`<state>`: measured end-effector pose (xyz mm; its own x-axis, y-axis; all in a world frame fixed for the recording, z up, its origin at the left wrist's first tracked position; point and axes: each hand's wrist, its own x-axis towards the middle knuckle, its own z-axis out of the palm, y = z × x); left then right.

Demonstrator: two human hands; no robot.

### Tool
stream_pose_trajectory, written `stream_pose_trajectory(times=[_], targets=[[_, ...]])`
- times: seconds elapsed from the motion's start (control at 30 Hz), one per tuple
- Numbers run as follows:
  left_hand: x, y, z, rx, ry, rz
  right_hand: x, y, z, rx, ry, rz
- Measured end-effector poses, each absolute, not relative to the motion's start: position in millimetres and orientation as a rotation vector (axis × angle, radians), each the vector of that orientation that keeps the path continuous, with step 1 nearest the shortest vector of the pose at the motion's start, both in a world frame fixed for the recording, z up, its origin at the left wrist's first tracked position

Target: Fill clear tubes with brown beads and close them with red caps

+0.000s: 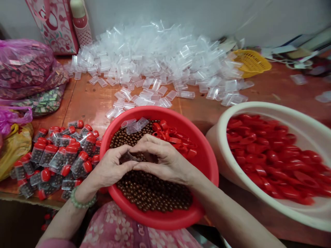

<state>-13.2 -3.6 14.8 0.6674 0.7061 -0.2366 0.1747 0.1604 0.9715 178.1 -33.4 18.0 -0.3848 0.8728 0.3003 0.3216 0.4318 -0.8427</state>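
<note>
My left hand (110,168) and my right hand (162,159) meet above a red basin (210,165), thumbs and fingers closed around a clear plastic case (129,157). The fingers cover much of this case, so what is inside it cannot be made out. Below them, shiny brown beads (155,196) fill the near part of the basin. A few red caps (178,137) lie inside at its far right, and some loose clear cases (138,125) rest on the beads at the far side.
Left of the basin lie filled cases with red caps (63,155). Behind is a big heap of clear cases (165,58), with a yellow basket (252,63) beside it. A white tub (222,137) of red caps (274,158) stands right; plastic bags (28,69) sit left.
</note>
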Motion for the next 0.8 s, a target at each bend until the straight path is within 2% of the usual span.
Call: stream_pose_trajectory(times=[0.3, 0.43, 0.63, 0.8], targets=[[-16, 0, 15, 1.465, 0.863, 0.368, 173, -44, 12, -1.099, -1.808, 0.906], [-14, 2, 15, 1.422, 0.921, 0.462, 187, -53, 17, -1.245, -2.017, 0.871], [-17, -4, 33, 1.386, 0.83, 0.6, 229, -38, 12, -1.961, -2.235, 0.186], [-9, 1, 32, 1.435, 0.792, 0.618, 238, -23, -7, -2.112, -2.434, 0.026]])
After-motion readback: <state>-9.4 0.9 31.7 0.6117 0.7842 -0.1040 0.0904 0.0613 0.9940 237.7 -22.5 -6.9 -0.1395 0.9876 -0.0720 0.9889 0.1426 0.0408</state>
